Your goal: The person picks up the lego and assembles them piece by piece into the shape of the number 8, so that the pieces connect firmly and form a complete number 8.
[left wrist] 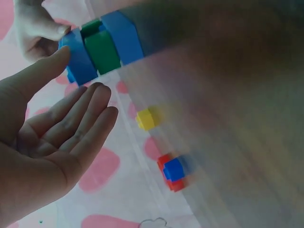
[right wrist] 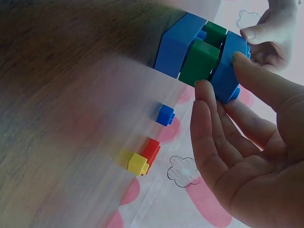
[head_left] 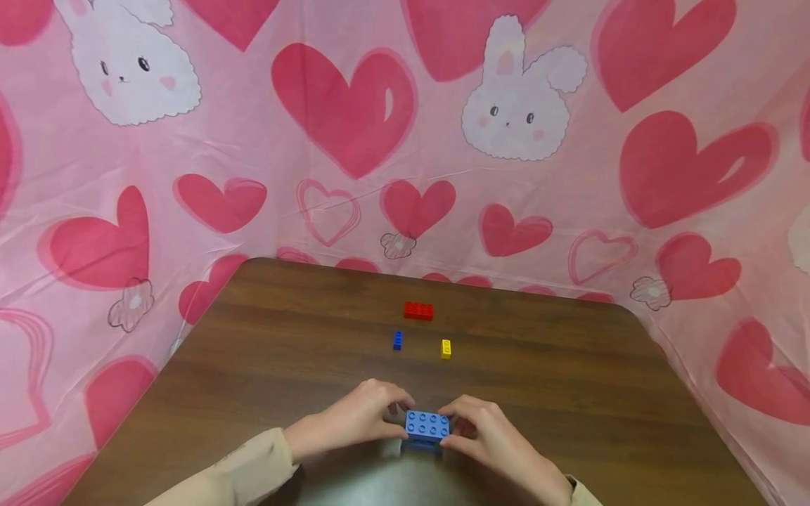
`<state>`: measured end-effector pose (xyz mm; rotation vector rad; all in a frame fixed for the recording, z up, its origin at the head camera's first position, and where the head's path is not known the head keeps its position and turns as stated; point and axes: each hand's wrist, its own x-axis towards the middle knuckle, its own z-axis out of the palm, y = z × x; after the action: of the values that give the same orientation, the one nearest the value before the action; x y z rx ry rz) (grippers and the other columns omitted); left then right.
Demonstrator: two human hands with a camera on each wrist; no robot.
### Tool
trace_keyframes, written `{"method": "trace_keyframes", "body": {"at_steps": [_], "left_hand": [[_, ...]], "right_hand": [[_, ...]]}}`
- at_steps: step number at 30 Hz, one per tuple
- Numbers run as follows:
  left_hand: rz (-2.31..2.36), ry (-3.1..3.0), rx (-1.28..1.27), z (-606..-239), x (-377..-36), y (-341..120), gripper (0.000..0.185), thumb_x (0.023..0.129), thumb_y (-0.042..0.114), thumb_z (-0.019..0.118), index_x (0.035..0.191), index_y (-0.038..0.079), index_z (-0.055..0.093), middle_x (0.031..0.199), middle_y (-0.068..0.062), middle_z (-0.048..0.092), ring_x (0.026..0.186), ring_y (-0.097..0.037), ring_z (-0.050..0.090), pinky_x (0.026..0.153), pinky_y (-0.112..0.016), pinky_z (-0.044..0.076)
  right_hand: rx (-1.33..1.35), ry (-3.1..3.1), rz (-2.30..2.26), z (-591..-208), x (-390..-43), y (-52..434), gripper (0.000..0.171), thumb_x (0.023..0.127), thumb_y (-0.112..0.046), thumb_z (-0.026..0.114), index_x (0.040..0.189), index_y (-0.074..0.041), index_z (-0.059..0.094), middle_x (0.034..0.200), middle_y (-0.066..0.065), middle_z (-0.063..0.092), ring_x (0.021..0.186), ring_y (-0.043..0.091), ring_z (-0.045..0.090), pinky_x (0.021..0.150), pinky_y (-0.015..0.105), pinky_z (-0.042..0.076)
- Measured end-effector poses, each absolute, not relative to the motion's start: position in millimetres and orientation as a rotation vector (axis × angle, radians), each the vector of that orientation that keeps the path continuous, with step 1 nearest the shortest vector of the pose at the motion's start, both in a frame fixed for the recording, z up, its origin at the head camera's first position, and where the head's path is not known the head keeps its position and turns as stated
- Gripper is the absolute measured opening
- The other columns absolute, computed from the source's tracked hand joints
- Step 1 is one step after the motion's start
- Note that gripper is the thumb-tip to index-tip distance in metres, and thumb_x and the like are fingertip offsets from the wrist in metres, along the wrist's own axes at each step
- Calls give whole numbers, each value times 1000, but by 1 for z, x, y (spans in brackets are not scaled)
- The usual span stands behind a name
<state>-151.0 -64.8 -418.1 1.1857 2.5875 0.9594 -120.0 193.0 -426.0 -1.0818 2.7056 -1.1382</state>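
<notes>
Blue plastic is forming the top and bottom of a small stack, which is resting on the brown table (head_left: 285,337) at its near side. Two green bricks (left wrist: 103,52) are standing side by side between the upper blue brick (head_left: 427,426) and the lower blue brick (left wrist: 123,37). The left hand (head_left: 357,416) is pinching the left end of the upper blue brick between thumb and fingertip; the right hand (head_left: 493,439) is pinching its right end likewise. Beyond the stack, three loose bricks are lying apart: a small blue brick (head_left: 397,340) to the left, a yellow brick (head_left: 446,349) to the right, and a red brick (head_left: 419,311) farthest back. Pink cloth (head_left: 354,112) printed with hearts and rabbits is hanging behind the table. Beige fabric is covering the left forearm as a sleeve (head_left: 256,464).
</notes>
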Motion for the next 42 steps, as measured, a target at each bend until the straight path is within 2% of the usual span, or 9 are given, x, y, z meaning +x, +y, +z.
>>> {"method": "trace_keyframes", "body": {"at_steps": [6, 13, 21, 29, 33, 36, 42], "left_hand": [[964, 2660, 1187, -412, -167, -71, 32, 82, 15, 80, 110, 2, 72, 104, -9, 76, 86, -14, 71, 75, -18, 56], [1037, 2775, 1060, -415, -201, -74, 33, 82, 13, 80, 112, 1, 71, 108, -12, 75, 89, -23, 72, 76, -30, 60], [1090, 2865, 926, -425, -236, -76, 35, 80, 8, 81, 111, -4, 70, 108, -17, 74, 88, -27, 72, 76, -36, 61], [1002, 2881, 863, -431, -257, -69, 38, 81, 11, 81, 114, -5, 68, 113, -18, 73, 98, -31, 69, 88, -44, 58], [944, 2876, 854, -434, -263, -64, 38, 81, 11, 81, 114, -4, 68, 112, -18, 73, 100, -31, 68, 91, -45, 57], [907, 2869, 856, -435, -268, -61, 37, 82, 11, 81, 113, -4, 69, 108, -17, 73, 96, -28, 68, 89, -43, 58], [835, 2880, 911, -439, -275, -58, 26, 80, 12, 82, 100, 0, 70, 89, -11, 71, 74, -17, 57, 75, -35, 58]], "right_hand": [[-1078, 2727, -1137, -425, -121, 193, 26, 83, -16, 79, 105, -6, 70, 93, 4, 70, 74, -5, 60, 62, 19, 55], [-1013, 2706, -1120, -424, -122, 194, 27, 85, -19, 78, 107, -7, 70, 95, 4, 70, 75, -5, 60, 64, 19, 55], [-996, 2699, -1098, -425, -121, 195, 28, 85, -22, 77, 109, -8, 70, 96, 4, 70, 75, -5, 59, 64, 19, 55], [-976, 2677, -1094, -424, -121, 195, 29, 86, -24, 77, 110, -8, 70, 97, 4, 70, 75, -5, 58, 64, 18, 54], [-979, 2673, -1090, -424, -121, 195, 30, 86, -25, 76, 110, -8, 69, 98, 4, 70, 76, -6, 58, 64, 17, 54], [-980, 2670, -1093, -425, -121, 195, 30, 87, -25, 76, 110, -8, 69, 98, 4, 70, 76, -7, 58, 64, 17, 54], [-977, 2667, -1096, -425, -121, 195, 29, 87, -24, 76, 110, -8, 69, 99, 4, 70, 76, -6, 58, 65, 17, 54]]}}
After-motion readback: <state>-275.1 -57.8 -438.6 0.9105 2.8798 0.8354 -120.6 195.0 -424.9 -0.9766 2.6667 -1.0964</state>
